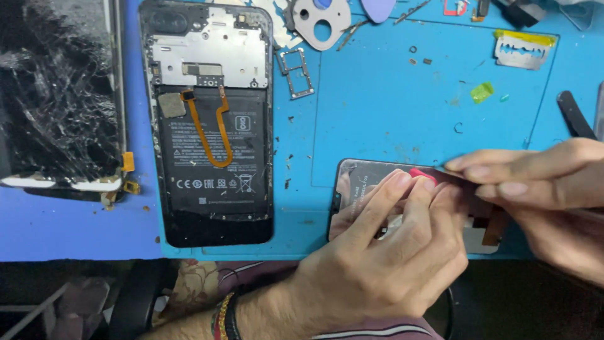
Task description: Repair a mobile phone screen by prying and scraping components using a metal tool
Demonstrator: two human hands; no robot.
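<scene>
Glass lies under both my hands: a new dark screen panel (pixel 368 182) resting flat on the blue work mat (pixel 390 107), low and right of centre, its long axis running left to right, so its rounded end points left, away from my right hand. My left hand (pixel 384 252) comes up from below and sits on the panel's middle, fingers curled down with a small red tab (pixel 420 174) pinched at the fingertips. My right hand (pixel 541 189) comes in from the right edge, fingers stretched flat and pressed together on a thin clear film (pixel 450 169) at the panel's upper edge, just touching the left fingertips. Both hands meet at that upper edge; the left covers more of the glass, the right is nearer the flex-cable end (pixel 494 228), where a copper-brown strip shows.

The panel is glossy and mirror-like, with rounded corners. The mat is matte rubber, speckled with dark crumbs. Well apart to the left lies an opened phone body (pixel 214 119), its black battery crossed by an orange ribbon cable beneath a silver shield plate. Further left is a shattered black screen (pixel 56 94). At the top right sits a steel razor blade (pixel 523 49) with a yellow edge guard.
</scene>
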